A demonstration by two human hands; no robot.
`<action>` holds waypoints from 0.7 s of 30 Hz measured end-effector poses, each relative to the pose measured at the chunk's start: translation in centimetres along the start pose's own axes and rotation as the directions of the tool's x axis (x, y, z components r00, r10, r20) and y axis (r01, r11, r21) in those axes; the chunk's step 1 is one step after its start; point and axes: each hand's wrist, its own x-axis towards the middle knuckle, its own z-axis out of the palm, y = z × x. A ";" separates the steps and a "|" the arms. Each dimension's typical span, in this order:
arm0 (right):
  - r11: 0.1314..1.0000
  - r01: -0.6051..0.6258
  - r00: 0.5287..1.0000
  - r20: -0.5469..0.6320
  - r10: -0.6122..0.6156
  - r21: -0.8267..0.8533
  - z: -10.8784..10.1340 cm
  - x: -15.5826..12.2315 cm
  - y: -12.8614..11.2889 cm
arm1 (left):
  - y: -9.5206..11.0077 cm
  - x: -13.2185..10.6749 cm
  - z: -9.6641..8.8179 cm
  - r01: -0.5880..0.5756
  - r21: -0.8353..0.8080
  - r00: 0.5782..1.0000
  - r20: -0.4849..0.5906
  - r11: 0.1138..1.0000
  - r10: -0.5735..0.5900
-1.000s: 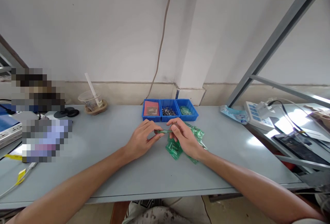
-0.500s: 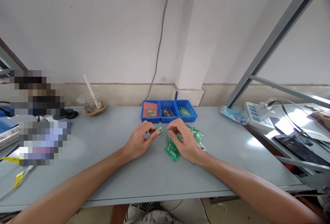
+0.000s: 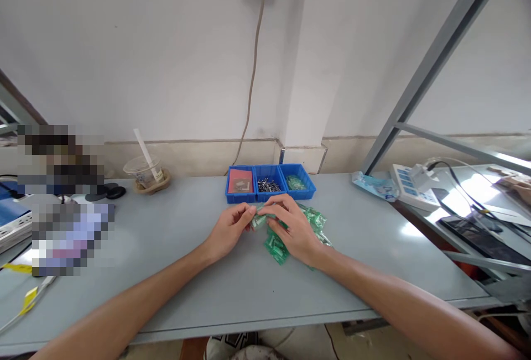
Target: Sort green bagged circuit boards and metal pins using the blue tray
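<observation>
Between my hands is a small green-tinted clear plastic bag (image 3: 259, 220). My left hand (image 3: 230, 228) pinches its left side between thumb and fingers. My right hand (image 3: 292, 230) has its curled fingertips on the bag's right side; its contents are too small to make out. Beneath and behind my right hand lies a pile of green plastic packets (image 3: 275, 246), partly covered by it. Just beyond stand three joined blue bins (image 3: 239, 199). The left one holds a reddish card (image 3: 241, 176), the middle one metal screws (image 3: 267, 185), the right one small clear greenish bags (image 3: 295, 183).
A plastic cup with a straw (image 3: 143, 170) stands at the back left, near black round objects (image 3: 112, 190). To the right are a blue packet (image 3: 375, 186), a power strip (image 3: 415, 188) and a phone-like black slab (image 3: 481, 238). A slanted metal post (image 3: 415, 89) rises there.
My right hand has moved left onto the small bag, and its fingers now meet it. My left hand keeps its pinch. The camera view has tilted slightly upward.
</observation>
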 end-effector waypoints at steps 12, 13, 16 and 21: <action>0.929 -0.343 0.935 -0.046 0.353 0.139 -0.4 0.1 -0.8 | -0.3 -0.7 0.3 -0.080 0.101 0.992 -0.085 0.992 0.089; 0.927 -0.345 0.935 -0.037 0.354 0.145 -0.4 0.2 -0.9 | -0.4 -0.7 0.4 -0.086 0.101 0.991 -0.093 0.991 0.096; 0.927 -0.342 0.935 -0.047 0.352 0.153 -0.4 0.2 -0.9 | -0.5 -0.8 0.6 -0.110 0.098 0.987 -0.107 0.989 0.120; 0.942 -0.308 0.947 -0.052 0.317 0.130 -0.3 0.1 -0.6 | 0.1 -1.0 0.4 -0.140 0.173 0.983 -0.091 0.975 0.157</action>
